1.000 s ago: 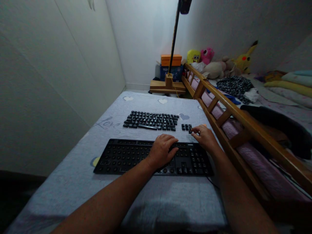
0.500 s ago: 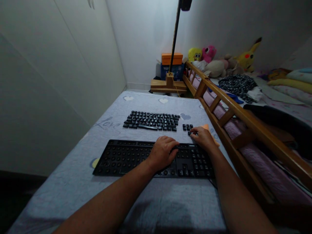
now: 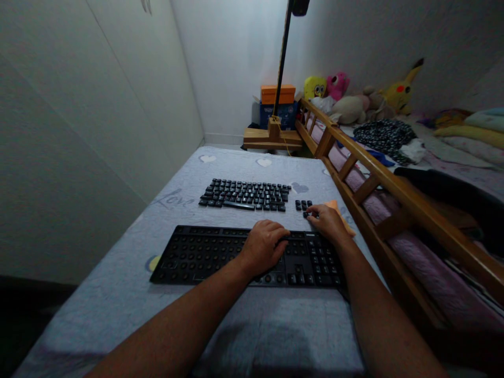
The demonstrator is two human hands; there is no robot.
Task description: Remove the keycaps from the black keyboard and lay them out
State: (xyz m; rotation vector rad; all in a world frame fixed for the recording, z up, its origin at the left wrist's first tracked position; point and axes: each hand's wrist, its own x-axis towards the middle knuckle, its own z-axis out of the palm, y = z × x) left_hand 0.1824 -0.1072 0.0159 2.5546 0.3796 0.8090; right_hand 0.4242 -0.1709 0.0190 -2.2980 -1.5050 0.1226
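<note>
A black keyboard (image 3: pixel 216 254) lies across the bed-like surface, its left and middle parts bare of keycaps, while keys remain at the right. My left hand (image 3: pixel 264 247) rests on its middle with fingers bent; what they hold, if anything, is hidden. Beyond it, loose black keycaps (image 3: pixel 246 195) stand in rows. A smaller group of keycaps (image 3: pixel 303 205) lies to their right. There my right hand (image 3: pixel 325 219) pinches a small black keycap (image 3: pixel 306 214) at the near edge of the group. An orange cloth (image 3: pixel 346 223) is partly behind my right hand.
A wooden bed rail (image 3: pixel 366 163) runs along the right side, with plush toys (image 3: pixel 350 107) and clothes (image 3: pixel 384 137) behind it. At the far end are a wooden stand (image 3: pixel 271 139) with a black pole and an orange box (image 3: pixel 277 94). A pale wall is at left.
</note>
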